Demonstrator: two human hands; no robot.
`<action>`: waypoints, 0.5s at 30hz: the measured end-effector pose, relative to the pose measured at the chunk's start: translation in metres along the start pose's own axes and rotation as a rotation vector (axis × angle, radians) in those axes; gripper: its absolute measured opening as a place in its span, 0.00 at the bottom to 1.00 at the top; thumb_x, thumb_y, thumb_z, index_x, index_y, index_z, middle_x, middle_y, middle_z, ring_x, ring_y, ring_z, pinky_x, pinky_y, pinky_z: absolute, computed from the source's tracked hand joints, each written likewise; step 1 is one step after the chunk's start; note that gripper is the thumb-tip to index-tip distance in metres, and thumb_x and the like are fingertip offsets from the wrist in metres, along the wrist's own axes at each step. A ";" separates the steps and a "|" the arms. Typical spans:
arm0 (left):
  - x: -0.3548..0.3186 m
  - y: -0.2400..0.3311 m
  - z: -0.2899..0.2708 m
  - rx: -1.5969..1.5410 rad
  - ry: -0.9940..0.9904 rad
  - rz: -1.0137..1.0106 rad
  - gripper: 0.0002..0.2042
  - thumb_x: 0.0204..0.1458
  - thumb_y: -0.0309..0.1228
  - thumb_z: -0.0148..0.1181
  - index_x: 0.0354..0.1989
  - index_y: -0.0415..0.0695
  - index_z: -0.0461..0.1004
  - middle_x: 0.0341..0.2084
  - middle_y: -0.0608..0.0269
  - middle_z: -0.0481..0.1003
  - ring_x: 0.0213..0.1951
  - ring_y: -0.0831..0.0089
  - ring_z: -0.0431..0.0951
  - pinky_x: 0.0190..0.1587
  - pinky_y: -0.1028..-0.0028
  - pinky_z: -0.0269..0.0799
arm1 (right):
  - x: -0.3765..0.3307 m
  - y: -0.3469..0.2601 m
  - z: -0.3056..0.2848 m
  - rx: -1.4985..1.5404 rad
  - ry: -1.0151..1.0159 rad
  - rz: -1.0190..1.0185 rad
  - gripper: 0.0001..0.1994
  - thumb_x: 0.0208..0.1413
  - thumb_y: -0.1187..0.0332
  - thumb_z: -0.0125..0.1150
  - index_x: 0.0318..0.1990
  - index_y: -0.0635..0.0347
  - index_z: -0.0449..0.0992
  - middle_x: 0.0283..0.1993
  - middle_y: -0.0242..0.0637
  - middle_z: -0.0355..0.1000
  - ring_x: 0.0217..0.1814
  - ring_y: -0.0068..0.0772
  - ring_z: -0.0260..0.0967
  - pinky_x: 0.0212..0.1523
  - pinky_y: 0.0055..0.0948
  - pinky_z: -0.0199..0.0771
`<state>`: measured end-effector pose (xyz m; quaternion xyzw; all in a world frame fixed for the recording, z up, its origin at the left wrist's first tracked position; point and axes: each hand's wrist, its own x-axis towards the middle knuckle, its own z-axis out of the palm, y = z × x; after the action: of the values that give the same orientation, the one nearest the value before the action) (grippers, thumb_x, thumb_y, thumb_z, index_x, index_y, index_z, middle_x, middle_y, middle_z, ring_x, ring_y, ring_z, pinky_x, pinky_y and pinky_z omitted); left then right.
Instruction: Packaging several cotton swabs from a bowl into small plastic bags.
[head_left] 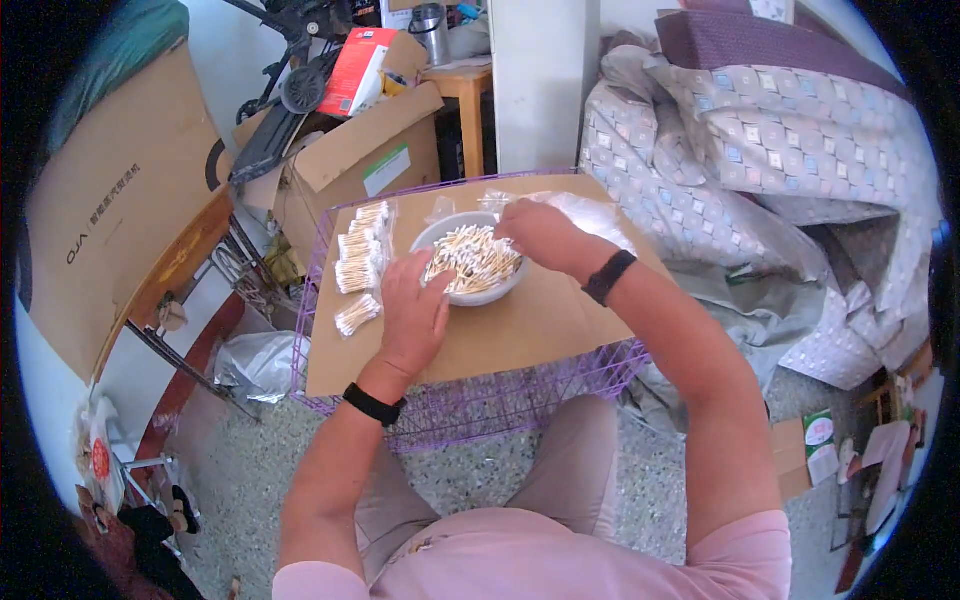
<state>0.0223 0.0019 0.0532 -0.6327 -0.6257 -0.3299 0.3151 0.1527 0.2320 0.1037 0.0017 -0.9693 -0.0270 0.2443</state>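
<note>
A round pale bowl heaped with loose cotton swabs stands on a brown cardboard sheet. My left hand lies against the bowl's near left rim, fingers stretched out and thumb apart, reaching toward the swabs. Over the far right rim, my right hand has its fingers curled together; what they hold is hidden. White-tipped sticks show just beyond those fingertips. Left of the bowl, several packs of cotton swabs lie in a column, with a separate small bundle nearest me.
Clear plastic bags lie at the sheet's far right. Beneath it is a purple wire cage. Large cartons stand beyond and at left. Patterned bedding is piled at right, and a wooden stool stands behind.
</note>
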 end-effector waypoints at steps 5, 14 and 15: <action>0.007 0.003 -0.002 -0.047 -0.082 0.058 0.17 0.43 0.22 0.58 0.45 0.44 0.71 0.54 0.51 0.64 0.59 0.52 0.61 0.62 0.52 0.51 | 0.015 -0.001 0.021 -0.077 -0.093 0.027 0.07 0.50 0.70 0.55 0.31 0.57 0.80 0.36 0.44 0.74 0.44 0.46 0.71 0.44 0.40 0.74; -0.033 -0.028 0.026 -0.414 0.010 -0.588 0.15 0.46 0.22 0.58 0.45 0.43 0.71 0.52 0.50 0.65 0.57 0.51 0.62 0.62 0.58 0.55 | 0.017 -0.002 0.030 -0.293 -0.209 0.037 0.08 0.50 0.70 0.54 0.30 0.56 0.81 0.34 0.41 0.76 0.42 0.42 0.73 0.41 0.38 0.76; -0.037 -0.028 0.026 -0.368 -0.005 -0.583 0.15 0.46 0.22 0.59 0.45 0.43 0.71 0.51 0.50 0.65 0.57 0.51 0.62 0.61 0.59 0.56 | 0.017 -0.001 0.030 -0.303 -0.208 0.028 0.08 0.50 0.70 0.54 0.30 0.56 0.81 0.34 0.41 0.75 0.42 0.42 0.73 0.41 0.39 0.76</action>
<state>-0.0054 0.0025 0.0076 -0.4743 -0.7111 -0.5117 0.0867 0.1239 0.2321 0.0849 -0.0514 -0.9741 -0.1692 0.1405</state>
